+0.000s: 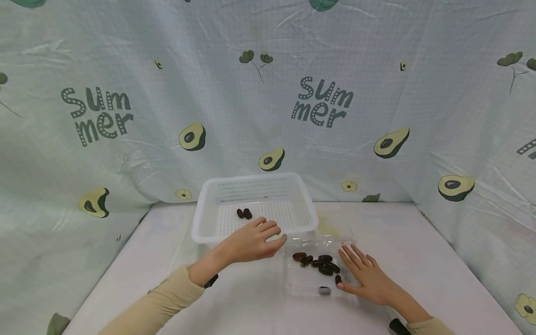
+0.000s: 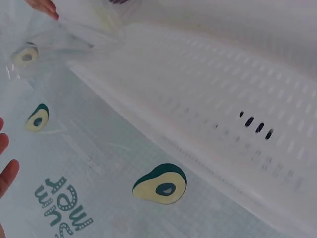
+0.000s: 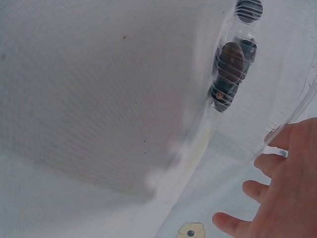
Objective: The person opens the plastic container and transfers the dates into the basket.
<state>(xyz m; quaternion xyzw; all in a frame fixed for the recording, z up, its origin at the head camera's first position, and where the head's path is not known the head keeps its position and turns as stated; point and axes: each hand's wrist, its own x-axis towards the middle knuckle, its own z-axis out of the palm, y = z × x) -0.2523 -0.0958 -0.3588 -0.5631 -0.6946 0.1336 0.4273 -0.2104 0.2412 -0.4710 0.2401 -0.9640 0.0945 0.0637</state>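
Note:
Over the front edge of the white basket (image 1: 310, 226) hangs my left hand (image 1: 255, 241), its fingers loosely bent and nothing visible in them. Two dark brown dates (image 1: 247, 213) lie on the basket's mesh bottom. To the right, in front of the basket, a clear plastic container (image 1: 301, 284) holds several dates (image 1: 325, 270). My right hand (image 1: 370, 279) lies along the container's right side with fingers spread. In the right wrist view its fingertips (image 3: 271, 162) are right at the clear container's rim. A few of my left fingertips (image 2: 9, 173) show at the left wrist view's edge.
A white table (image 1: 234, 302) carries everything. Behind and beside it hangs a pale sheet (image 1: 234, 102) printed with avocados and lettering. The basket stands near the table's back edge, close to the container. A small pale label (image 1: 324, 290) shows at the container's front.

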